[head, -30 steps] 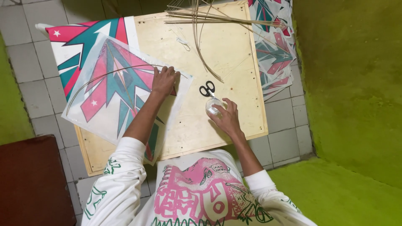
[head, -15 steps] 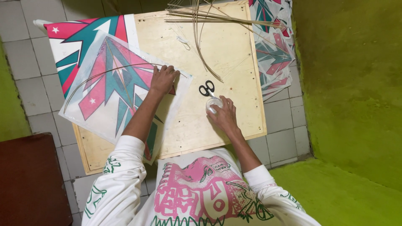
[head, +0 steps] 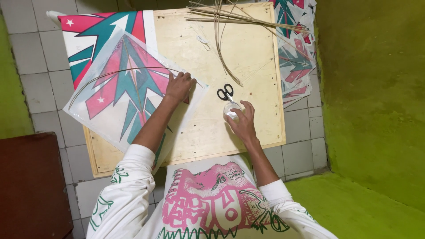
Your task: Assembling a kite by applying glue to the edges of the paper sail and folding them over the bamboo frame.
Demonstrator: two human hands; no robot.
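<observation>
Both hands rest palm-down: left hand on kite, right hand on jar.

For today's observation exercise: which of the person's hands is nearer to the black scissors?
Right. The right hand rests on a small clear container just below the scissors; the left hand presses the kite paper farther off to their left.

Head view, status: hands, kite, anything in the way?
Left hand pressing the kite flat. Right hand on a small clear jar. Scissors lie beside it.
</observation>
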